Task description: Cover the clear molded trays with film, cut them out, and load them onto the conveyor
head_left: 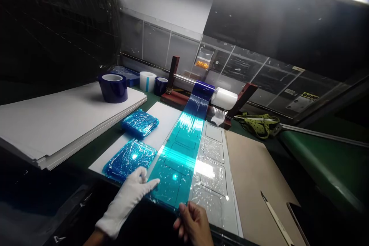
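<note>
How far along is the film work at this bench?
Two blue stacks at the left look done. In hand is the blue strip, drawn from its roll, its near end at the bare right hand, the gloved left hand beside it. This strip seems left to finish; how many follow, I cannot tell.

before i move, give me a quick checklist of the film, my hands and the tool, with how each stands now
1. Blue film joined to its roll: ok, it runs unbroken.
2. Right hand at the film's near edge: ok.
3. Left hand out of the film's area: not ok, its fingertips reach over it.
4. Both hands gloved: not ok, the right is bare.
5. Pointed tool off the film: ok, on the brown board.
6. Film free of bubbles: cannot tell, glare.
</note>
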The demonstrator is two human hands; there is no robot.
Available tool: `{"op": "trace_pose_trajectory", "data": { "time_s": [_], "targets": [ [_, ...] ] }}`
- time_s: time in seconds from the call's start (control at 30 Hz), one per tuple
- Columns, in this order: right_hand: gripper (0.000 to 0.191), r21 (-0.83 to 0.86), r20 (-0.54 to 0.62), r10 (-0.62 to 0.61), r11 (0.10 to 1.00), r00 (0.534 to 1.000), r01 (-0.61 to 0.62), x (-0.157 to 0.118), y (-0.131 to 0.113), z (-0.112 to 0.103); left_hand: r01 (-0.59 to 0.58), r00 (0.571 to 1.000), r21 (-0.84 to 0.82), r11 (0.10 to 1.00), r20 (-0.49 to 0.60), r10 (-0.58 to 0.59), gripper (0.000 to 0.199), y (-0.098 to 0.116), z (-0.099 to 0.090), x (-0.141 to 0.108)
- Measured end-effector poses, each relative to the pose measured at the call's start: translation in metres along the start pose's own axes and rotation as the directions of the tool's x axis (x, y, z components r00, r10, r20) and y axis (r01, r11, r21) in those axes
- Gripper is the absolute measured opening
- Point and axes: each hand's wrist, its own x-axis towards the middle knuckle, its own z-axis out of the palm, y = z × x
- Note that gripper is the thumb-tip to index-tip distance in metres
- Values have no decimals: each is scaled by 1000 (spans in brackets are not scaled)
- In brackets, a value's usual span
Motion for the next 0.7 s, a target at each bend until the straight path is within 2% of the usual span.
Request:
{"op": "trace_pose_trajectory", "data": {
  "time_s": [0.1,0.23,0.37,0.47,0.53,0.6,0.63,0.67,0.7],
  "targets": [
    [60,-3,9,56,998,998,-56,-14,21,6,21,996,-3,1000,-87,-21,52,-26,-3,-19],
    [61,22,15,68,997,998,-69,-17,34,8,72,979,7,997,-190,-69,64,-51,-1,-25],
    [66,50,36,127,990,991,-129,-17,49,11,104,971,-2,995,-218,-102,60,-61,1,-24],
    [72,-31,30,128,991,991,-127,-28,54,3,125,969,3,992,-216,-122,58,-62,1,-23],
    [68,-143,-26,38,989,999,-41,-39,47,-18,146,965,32,989,-223,-135,56,-62,-1,-23],
    [61,-290,-133,-89,956,987,48,-48,31,-57,187,957,80,979,-239,-163,51,-64,-3,-25],
    [56,-377,-213,-163,923,963,73,-51,22,-83,204,948,110,973,-270,-169,47,-65,-5,-26],
    [52,-483,-314,-234,873,920,58,-53,13,-111,205,934,164,965,-326,-143,45,-67,-7,-27],
    [50,-588,-409,-291,809,865,-6,-54,5,-141,192,914,239,952,-396,-85,44,-69,-8,-28]
  ]
}}
